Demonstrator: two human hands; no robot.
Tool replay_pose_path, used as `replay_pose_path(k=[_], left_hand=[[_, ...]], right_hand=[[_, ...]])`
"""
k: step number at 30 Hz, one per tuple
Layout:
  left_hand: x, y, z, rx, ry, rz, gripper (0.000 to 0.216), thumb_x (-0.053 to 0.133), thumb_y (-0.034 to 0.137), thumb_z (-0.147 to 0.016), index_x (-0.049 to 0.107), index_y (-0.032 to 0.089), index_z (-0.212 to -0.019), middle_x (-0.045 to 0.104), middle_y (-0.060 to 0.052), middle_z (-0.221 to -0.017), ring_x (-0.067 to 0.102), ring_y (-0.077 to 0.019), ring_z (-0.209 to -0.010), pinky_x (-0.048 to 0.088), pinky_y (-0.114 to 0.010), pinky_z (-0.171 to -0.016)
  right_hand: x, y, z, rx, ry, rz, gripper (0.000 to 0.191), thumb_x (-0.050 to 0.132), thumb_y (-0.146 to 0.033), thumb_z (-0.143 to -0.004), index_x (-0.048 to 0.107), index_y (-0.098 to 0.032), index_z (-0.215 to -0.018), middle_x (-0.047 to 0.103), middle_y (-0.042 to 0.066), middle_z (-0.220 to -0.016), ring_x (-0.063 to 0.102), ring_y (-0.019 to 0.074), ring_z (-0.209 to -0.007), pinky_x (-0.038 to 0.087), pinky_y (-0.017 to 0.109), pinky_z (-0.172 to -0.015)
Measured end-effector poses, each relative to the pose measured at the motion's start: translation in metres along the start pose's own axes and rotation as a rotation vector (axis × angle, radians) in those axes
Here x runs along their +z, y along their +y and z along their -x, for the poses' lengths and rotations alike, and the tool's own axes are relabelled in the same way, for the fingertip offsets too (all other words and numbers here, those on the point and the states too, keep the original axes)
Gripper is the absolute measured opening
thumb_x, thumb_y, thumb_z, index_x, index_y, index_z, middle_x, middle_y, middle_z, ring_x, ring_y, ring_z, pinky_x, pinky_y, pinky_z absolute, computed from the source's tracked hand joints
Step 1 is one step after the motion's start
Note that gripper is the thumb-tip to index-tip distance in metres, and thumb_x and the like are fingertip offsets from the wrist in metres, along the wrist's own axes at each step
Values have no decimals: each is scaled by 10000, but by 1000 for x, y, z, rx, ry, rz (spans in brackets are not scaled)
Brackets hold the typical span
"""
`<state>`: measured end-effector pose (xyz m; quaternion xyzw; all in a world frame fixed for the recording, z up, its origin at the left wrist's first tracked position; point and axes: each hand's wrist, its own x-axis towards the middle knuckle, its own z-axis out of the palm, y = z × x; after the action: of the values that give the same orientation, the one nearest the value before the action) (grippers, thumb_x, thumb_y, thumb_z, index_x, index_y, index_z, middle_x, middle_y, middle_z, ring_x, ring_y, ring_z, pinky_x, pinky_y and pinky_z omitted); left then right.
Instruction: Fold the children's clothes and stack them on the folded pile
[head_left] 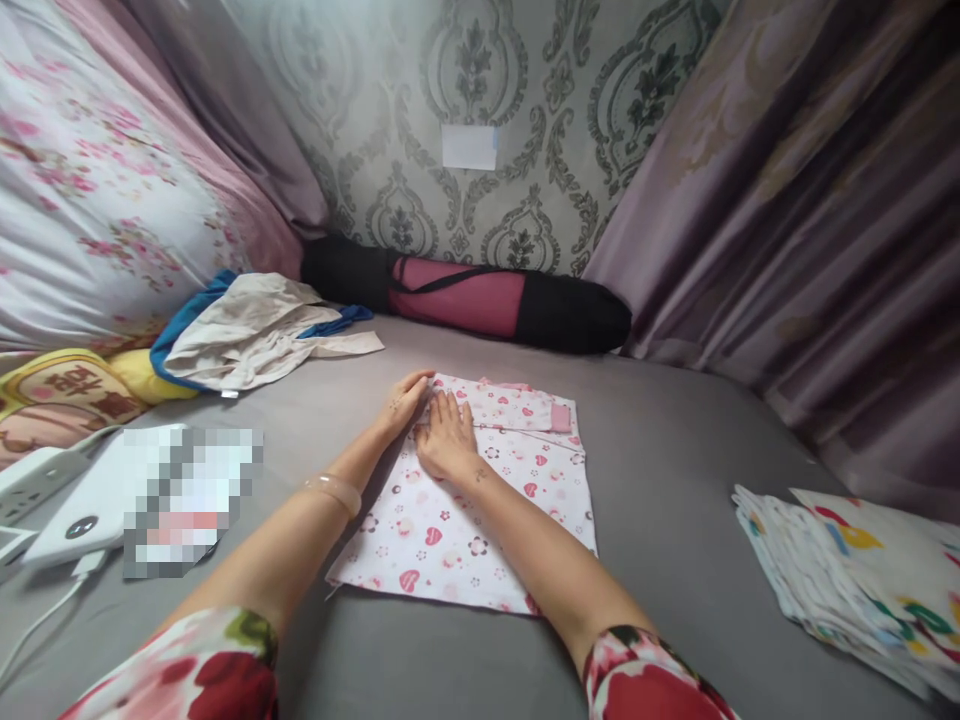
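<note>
A small white garment with pink hearts and flowers lies flat on the grey bed surface. My left hand rests at its upper left edge, fingers stretched out and pressing the cloth. My right hand lies flat on the garment just beside it, fingers extended toward the pink-trimmed collar. Both hands press down and hold nothing. A pale bangle sits on my left wrist.
A stack of folded printed cloths lies at the right. A pile of beige and blue clothes is at the back left. A black and pink rolled bag lies along the wall. A white power bank and power strip are at the left.
</note>
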<state>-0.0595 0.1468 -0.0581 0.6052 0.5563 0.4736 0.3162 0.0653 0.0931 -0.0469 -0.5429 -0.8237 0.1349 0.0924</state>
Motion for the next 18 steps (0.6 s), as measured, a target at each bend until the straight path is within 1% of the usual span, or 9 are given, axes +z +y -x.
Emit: replay_pose_path(k=[3, 5, 6, 8, 10, 12, 16, 18], left_hand=[[2, -2, 0, 25, -75, -58, 548, 415, 506, -845, 644, 137, -1178, 649, -101, -1250, 556, -256, -1205, 374, -379, -1086], [5, -6, -1, 85, -130, -127, 572, 401, 532, -846, 639, 136, -1185, 637, -112, -1267, 550, -266, -1217, 371, -392, -1090], [7, -9, -2, 123, -154, -175, 577, 393, 539, -850, 638, 141, -1188, 628, -113, -1281, 537, -269, -1234, 360, -396, -1098], [9, -14, -4, 189, -197, -293, 568, 378, 536, -861, 632, 162, -1204, 609, -102, -1313, 487, -271, -1290, 330, -399, -1119], [11, -18, -4, 224, -234, -413, 557, 375, 523, -868, 614, 184, -1240, 582, -84, -1351, 436, -270, -1336, 305, -405, -1133], [11, -18, -4, 237, -253, -501, 562, 383, 513, -865, 591, 191, -1276, 547, -81, -1390, 415, -278, -1350, 290, -422, -1140], [9, -17, -2, 256, -275, -559, 600, 379, 525, -860, 572, 166, -1301, 515, -103, -1418, 421, -283, -1344, 284, -426, -1142], [9, -16, -2, 257, -288, -573, 618, 363, 530, -863, 565, 153, -1309, 508, -111, -1423, 419, -281, -1345, 284, -419, -1143]], right_hand=[[-8, 9, 0, -40, -25, -58, 666, 184, -416, -966, 206, -35, -1512, 102, 122, -1601, 23, 223, -1477, -15, 437, -1185], [-19, 28, 2, -33, 29, -57, 645, 167, -396, -973, 186, -57, -1521, 112, 108, -1602, 45, 205, -1476, 0, 409, -1186], [-24, 41, 4, 5, 73, -35, 637, 171, -387, -975, 184, -59, -1521, 117, 108, -1601, 50, 203, -1476, -5, 403, -1184], [-33, 70, 9, 133, 147, 34, 635, 202, -377, -976, 201, -39, -1514, 131, 129, -1596, 50, 221, -1475, -28, 410, -1179], [-37, 96, 13, 252, 150, 82, 646, 216, -384, -978, 217, -7, -1502, 149, 156, -1588, 71, 244, -1472, -18, 416, -1177], [-39, 113, 16, 304, 121, 101, 659, 208, -400, -982, 213, 9, -1499, 151, 163, -1586, 85, 253, -1469, 15, 410, -1177], [-41, 123, 17, 305, 51, 80, 667, 181, -430, -986, 196, -17, -1510, 124, 139, -1596, 77, 245, -1471, 56, 392, -1176], [-45, 126, 19, 301, 56, 72, 663, 171, -427, -987, 198, -21, -1510, 131, 144, -1594, 94, 240, -1470, 55, 379, -1176]])
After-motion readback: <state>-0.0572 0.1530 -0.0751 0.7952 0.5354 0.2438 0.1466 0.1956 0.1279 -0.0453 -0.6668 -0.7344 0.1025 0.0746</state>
